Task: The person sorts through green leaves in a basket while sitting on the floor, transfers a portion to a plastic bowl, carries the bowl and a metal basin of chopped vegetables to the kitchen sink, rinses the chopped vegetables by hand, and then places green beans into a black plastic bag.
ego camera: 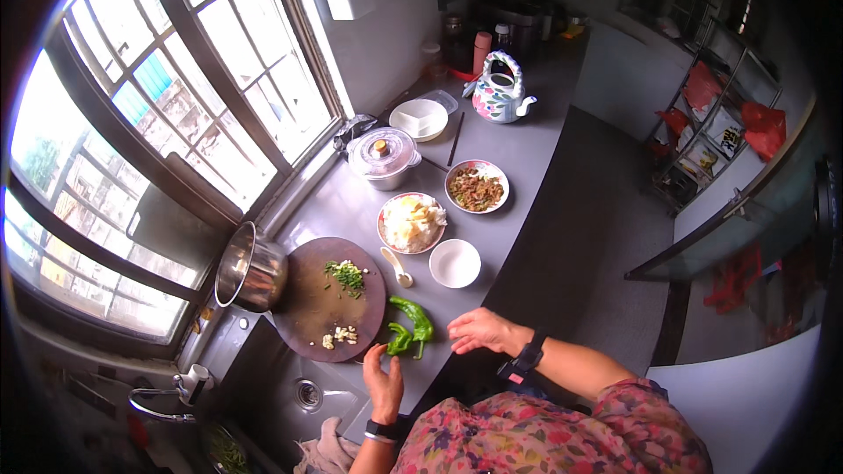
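My left hand (384, 378) is by the lower right rim of a round chopping board (308, 316), fingers apart and nothing in them. Chopped green onion (345, 275) and chopped garlic (339, 336) lie in separate piles on the board. Two green peppers (416, 319) rest on the grey counter beside it, just beyond my left fingertips. My right hand (481, 331) hovers near the counter's front edge, to the right of the peppers, empty with its fingers spread a little. A white bowl (454, 263) and a white spoon (397, 268) are farther back.
Behind the board are a bowl of rice (413, 222), a dish of cooked food (477, 186), a lidded pot (383, 158) and a floral kettle (499, 97). A steel pot (251, 268) leans at the board's left. The sink (283, 368) lies below, with a faucet (162, 401).
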`<state>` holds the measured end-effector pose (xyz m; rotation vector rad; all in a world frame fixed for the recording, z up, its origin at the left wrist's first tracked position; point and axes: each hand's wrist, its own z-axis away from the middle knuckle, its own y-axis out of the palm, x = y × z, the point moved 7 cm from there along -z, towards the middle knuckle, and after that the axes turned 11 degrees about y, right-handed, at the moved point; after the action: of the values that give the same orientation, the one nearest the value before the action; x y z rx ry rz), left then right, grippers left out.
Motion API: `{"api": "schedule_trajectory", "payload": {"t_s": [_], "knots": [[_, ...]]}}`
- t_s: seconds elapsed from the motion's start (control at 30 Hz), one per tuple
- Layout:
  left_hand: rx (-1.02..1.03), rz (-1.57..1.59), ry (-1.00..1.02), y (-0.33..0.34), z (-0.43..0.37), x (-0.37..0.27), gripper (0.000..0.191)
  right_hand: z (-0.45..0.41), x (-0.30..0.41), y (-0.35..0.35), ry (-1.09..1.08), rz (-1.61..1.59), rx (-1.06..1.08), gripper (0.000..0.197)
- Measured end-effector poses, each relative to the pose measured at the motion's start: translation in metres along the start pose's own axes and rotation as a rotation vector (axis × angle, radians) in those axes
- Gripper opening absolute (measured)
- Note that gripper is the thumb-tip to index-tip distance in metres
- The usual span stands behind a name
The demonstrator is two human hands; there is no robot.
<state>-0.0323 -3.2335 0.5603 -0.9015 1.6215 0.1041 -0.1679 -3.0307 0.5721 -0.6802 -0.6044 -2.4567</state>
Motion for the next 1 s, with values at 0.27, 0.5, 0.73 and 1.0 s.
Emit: {"api": "schedule_trajectory", "payload": {"t_s": [0.27,0.5,0.73,1.0], "knots": [[-0.348,0.23,-0.139,0.012,-0.003,-0.037,0.023,0.093,0.152,-0.152,-0.27,0.163,-0.202,0.025],[-0.351,0.489,-0.135,0.058,-0.021,-0.138,0.021,0.1,0.292,-0.198,-0.345,0.342,-0.333,0.024],[-0.212,0.479,-0.187,0.065,-0.038,-0.159,0.018,0.044,0.387,-0.171,-0.404,0.461,-0.355,0.03],[-0.261,0.385,-0.248,0.069,-0.058,-0.164,0.016,-0.034,0.467,-0.118,-0.401,0.593,-0.318,0.031]]}}
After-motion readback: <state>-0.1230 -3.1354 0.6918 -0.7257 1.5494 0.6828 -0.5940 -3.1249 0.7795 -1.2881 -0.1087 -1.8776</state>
